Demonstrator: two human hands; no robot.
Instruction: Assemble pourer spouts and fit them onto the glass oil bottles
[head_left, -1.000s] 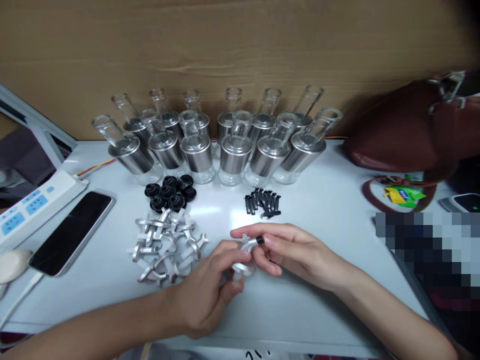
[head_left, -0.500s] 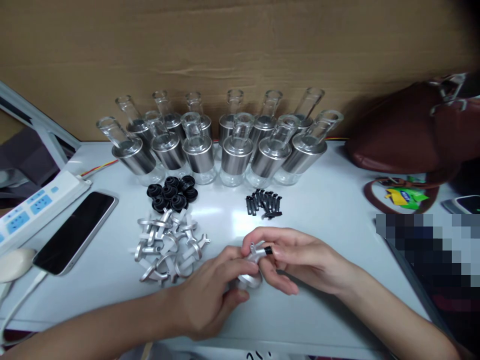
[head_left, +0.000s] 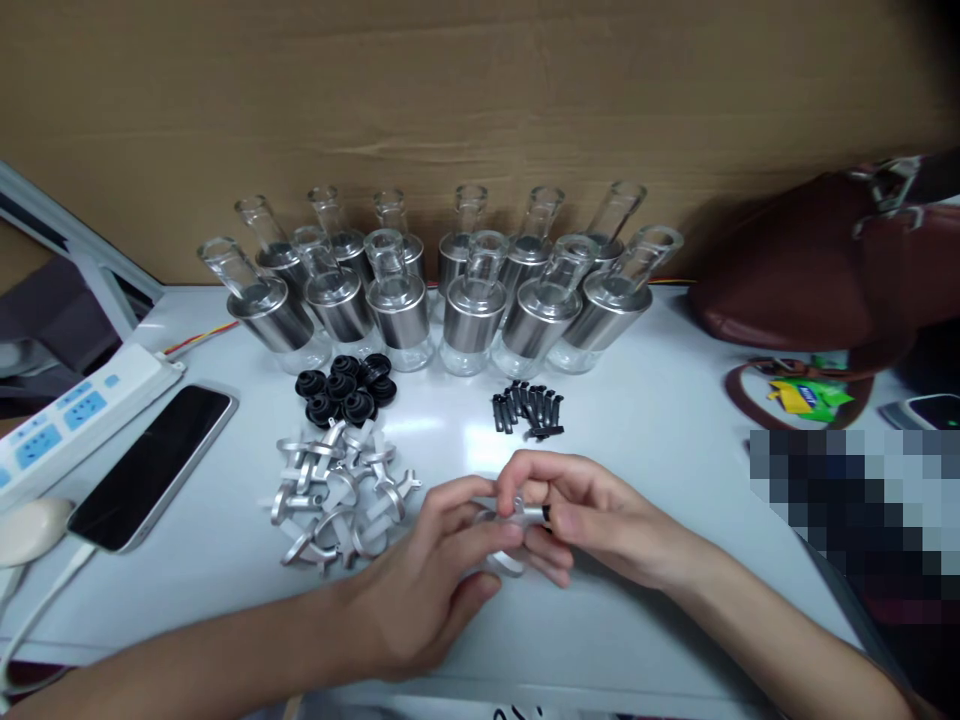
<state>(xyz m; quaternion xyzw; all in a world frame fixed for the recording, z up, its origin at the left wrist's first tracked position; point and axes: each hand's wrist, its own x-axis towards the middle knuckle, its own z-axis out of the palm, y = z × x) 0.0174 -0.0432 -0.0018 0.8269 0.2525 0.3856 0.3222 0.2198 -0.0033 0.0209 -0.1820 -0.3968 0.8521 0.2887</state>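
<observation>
Between the fingers of my left hand [head_left: 431, 575] is a silver pour spout [head_left: 531, 513], its round base partly hidden behind the fingers. My right hand [head_left: 604, 510] pinches a small black piece [head_left: 547, 514] at the spout's tip, with its index finger curled over the top. To the left lies a pile of silver spout pieces [head_left: 341, 490] with arms and round rims. Black ribbed stoppers [head_left: 341, 385] are heaped behind that pile. Several small black strips [head_left: 529, 405] lie beyond my right hand.
Two rows of glass bottles with steel sleeves [head_left: 474, 310] stand against a cardboard wall [head_left: 480, 110]. On the left are a phone [head_left: 150, 465] and a power strip [head_left: 82, 410]. At right sit a brown bag [head_left: 795, 260] and a green-yellow packet [head_left: 814, 398].
My right hand's fingers have curled in closer around the spout. The spout has turned so that its tip points more level to the right, and the black piece is now more covered.
</observation>
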